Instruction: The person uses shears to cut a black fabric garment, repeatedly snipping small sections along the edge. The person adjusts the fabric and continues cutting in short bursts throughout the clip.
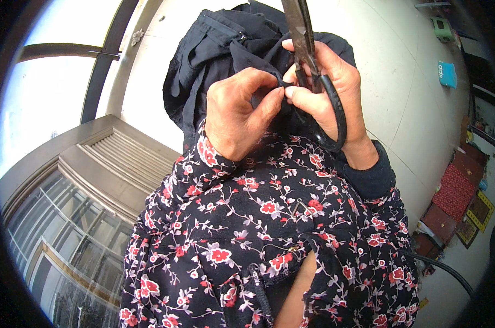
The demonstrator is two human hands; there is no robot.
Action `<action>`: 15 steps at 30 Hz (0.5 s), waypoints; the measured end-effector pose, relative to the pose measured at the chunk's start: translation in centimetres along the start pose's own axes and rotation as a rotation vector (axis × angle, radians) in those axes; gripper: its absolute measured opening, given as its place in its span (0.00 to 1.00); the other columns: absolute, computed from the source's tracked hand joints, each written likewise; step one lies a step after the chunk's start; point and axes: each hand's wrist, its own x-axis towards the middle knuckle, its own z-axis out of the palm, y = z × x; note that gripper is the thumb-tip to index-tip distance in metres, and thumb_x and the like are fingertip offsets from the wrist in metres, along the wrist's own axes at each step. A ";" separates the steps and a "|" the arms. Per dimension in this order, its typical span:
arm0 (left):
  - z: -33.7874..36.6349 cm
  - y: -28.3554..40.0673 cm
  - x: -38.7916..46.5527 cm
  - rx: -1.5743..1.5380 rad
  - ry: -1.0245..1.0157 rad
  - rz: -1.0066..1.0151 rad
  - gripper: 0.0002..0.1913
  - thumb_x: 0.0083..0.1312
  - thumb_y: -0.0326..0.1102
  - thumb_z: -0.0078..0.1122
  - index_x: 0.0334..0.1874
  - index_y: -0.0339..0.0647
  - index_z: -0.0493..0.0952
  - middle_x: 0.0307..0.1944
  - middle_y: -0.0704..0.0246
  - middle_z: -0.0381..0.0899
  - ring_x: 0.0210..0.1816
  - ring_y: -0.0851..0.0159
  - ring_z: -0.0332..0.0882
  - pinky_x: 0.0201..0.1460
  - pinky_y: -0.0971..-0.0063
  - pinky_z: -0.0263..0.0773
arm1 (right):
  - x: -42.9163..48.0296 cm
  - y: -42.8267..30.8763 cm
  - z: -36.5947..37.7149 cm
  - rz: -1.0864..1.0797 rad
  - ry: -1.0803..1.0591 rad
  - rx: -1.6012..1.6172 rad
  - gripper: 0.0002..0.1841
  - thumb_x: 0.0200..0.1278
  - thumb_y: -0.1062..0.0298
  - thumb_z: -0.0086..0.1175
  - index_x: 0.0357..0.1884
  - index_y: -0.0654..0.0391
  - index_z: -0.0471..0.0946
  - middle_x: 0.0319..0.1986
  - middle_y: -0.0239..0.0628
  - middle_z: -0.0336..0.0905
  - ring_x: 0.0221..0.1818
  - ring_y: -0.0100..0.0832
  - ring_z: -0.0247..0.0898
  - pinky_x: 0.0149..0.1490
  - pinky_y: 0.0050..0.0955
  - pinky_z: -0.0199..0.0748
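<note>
A dark fabric garment [214, 53] with a zipper lies bunched over the lap. My left hand [245, 110] pinches a small fold of it between thumb and forefinger. Close beside it, my right hand [333, 90] pinches the same fold with its thumb and finger. Scissors [307, 53] with black-covered handles also hang in my right hand, blades pointing away from me and one handle loop lying over the palm. The scissors partly hide my right fingers. Whether the blades are fully closed cannot be told.
A paneled door [120, 160] with glass stands at the left, beside a bright window frame [97, 82]. On the tiled floor [382, 78] to the right are a blue container [447, 74] and a green object [442, 29]. Farther right are red-covered furniture [454, 186] and a dark cable [444, 266].
</note>
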 end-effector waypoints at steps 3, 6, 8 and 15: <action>0.0 -0.1 -0.1 0.044 0.002 0.013 0.04 0.53 0.25 0.61 0.30 0.32 0.77 0.24 0.59 0.78 0.24 0.58 0.79 0.27 0.73 0.73 | 0.0 0.2 0.4 -0.030 0.017 -0.009 0.27 0.47 0.81 0.56 0.55 0.61 0.72 0.28 0.28 0.74 0.32 0.16 0.70 0.39 0.14 0.69; 0.0 -0.2 -0.1 0.073 -0.002 0.049 0.04 0.55 0.24 0.60 0.30 0.32 0.77 0.24 0.60 0.78 0.25 0.62 0.78 0.28 0.75 0.72 | 0.2 0.4 0.5 -0.043 0.020 0.007 0.26 0.47 0.81 0.56 0.54 0.61 0.72 0.28 0.27 0.74 0.31 0.16 0.70 0.39 0.14 0.69; -0.2 -0.2 -0.1 0.096 -0.010 0.062 0.03 0.58 0.24 0.59 0.32 0.30 0.77 0.23 0.64 0.78 0.25 0.72 0.76 0.30 0.80 0.70 | 0.3 0.4 0.3 -0.030 0.010 -0.010 0.26 0.47 0.81 0.56 0.53 0.61 0.73 0.27 0.27 0.74 0.31 0.16 0.70 0.38 0.14 0.69; -0.2 -0.2 -0.2 0.135 -0.012 0.065 0.03 0.59 0.24 0.57 0.32 0.30 0.76 0.22 0.64 0.77 0.24 0.71 0.76 0.29 0.79 0.69 | 0.3 0.6 0.7 0.025 0.011 0.036 0.25 0.48 0.80 0.56 0.53 0.61 0.73 0.26 0.27 0.74 0.29 0.15 0.68 0.36 0.14 0.68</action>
